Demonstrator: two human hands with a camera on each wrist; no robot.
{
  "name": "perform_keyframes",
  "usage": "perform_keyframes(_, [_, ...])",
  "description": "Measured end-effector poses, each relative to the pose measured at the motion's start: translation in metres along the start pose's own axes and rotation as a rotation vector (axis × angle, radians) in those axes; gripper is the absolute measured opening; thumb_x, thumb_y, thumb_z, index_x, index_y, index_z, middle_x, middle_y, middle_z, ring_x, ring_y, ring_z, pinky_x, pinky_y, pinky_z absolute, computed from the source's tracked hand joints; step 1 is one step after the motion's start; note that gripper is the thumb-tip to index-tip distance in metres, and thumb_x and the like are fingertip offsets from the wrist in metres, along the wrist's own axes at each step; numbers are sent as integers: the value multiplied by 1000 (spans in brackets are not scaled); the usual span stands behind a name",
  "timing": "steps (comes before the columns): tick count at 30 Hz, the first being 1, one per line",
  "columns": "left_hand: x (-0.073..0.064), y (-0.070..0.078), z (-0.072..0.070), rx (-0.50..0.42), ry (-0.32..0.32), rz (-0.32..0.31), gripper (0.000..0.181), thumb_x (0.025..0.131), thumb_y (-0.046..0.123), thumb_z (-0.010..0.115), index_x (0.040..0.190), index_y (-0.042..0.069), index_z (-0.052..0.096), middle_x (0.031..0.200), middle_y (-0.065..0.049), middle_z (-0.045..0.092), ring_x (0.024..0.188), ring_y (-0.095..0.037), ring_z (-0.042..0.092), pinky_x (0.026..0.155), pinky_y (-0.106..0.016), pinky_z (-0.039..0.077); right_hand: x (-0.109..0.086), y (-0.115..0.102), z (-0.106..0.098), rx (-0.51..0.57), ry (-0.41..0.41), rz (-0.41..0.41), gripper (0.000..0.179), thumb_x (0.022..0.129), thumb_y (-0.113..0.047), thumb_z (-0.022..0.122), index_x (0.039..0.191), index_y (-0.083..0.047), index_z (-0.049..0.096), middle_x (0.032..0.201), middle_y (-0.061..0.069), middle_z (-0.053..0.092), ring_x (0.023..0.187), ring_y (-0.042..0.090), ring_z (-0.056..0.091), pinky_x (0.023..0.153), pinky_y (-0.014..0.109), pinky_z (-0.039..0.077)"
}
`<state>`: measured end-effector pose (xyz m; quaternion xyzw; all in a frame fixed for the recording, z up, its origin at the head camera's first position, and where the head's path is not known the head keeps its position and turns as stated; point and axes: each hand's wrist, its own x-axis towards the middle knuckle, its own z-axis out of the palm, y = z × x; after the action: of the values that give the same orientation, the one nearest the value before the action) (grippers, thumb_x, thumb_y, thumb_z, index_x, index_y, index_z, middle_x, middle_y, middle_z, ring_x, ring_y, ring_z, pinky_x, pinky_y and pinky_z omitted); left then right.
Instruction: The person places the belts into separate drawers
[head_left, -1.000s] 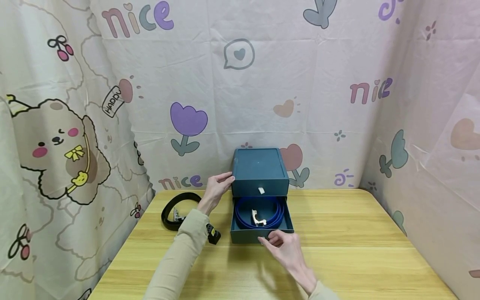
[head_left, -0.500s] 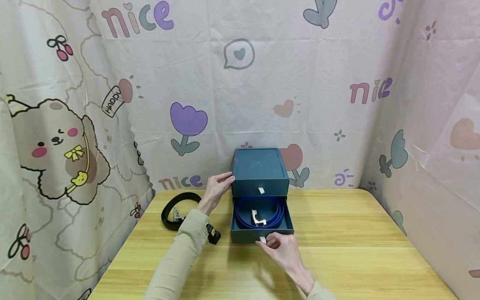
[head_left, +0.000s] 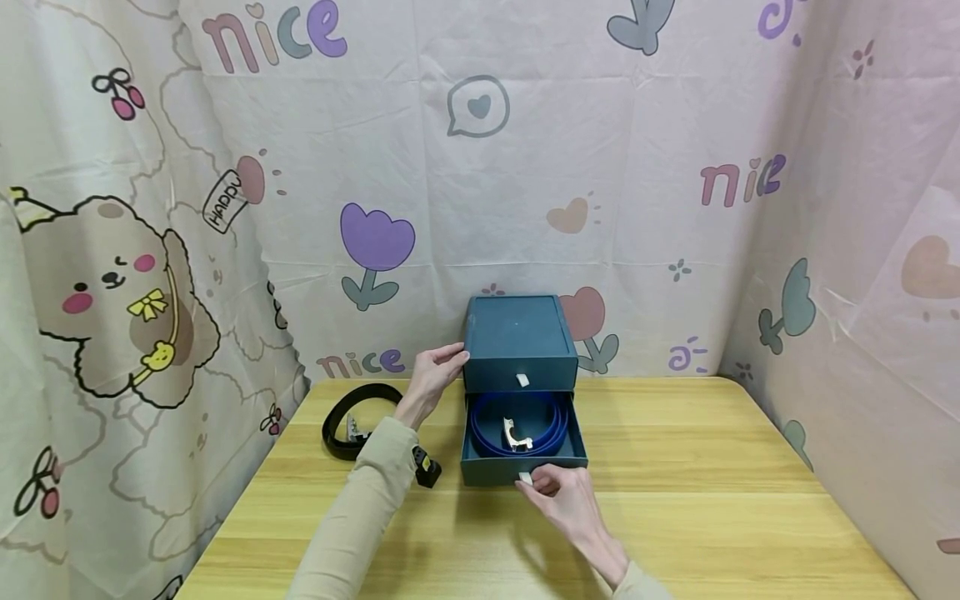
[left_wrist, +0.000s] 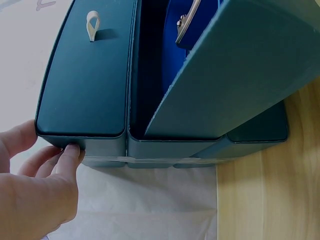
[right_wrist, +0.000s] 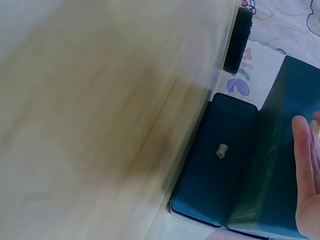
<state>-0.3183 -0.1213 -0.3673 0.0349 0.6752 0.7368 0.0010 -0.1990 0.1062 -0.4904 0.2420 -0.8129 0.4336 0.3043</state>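
A dark teal box with stacked drawers stands at the table's back. Its middle drawer is pulled out. Inside it a blue belt lies coiled with its gold buckle facing up. My left hand touches the box's left side near the upper front corner; in the left wrist view its fingertips press there. My right hand pinches the white pull tab on the drawer's front. In the right wrist view only part of that hand shows, at the right edge.
A coiled black belt with a silver buckle lies left of the box, partly behind the left sleeve. The shut bottom drawer shows in the right wrist view. A patterned curtain hangs behind the wooden table.
My right fingers have shifted slightly and now pinch the pull tab, which shows more clearly between them. The left hand, box and drawer have hardly moved.
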Motion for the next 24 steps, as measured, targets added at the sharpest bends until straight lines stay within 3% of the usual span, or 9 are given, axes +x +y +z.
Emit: perform_keyframes(24, [3,-2,-1,18,5,5,44,100,5,60,141,-8,52,144,-30,53,138,-37,50,116,-45,41,9,1,2,12,-33,94,19,72,-1,87,70,-11,70,62,-1,72,56,-5,63,53,9,52])
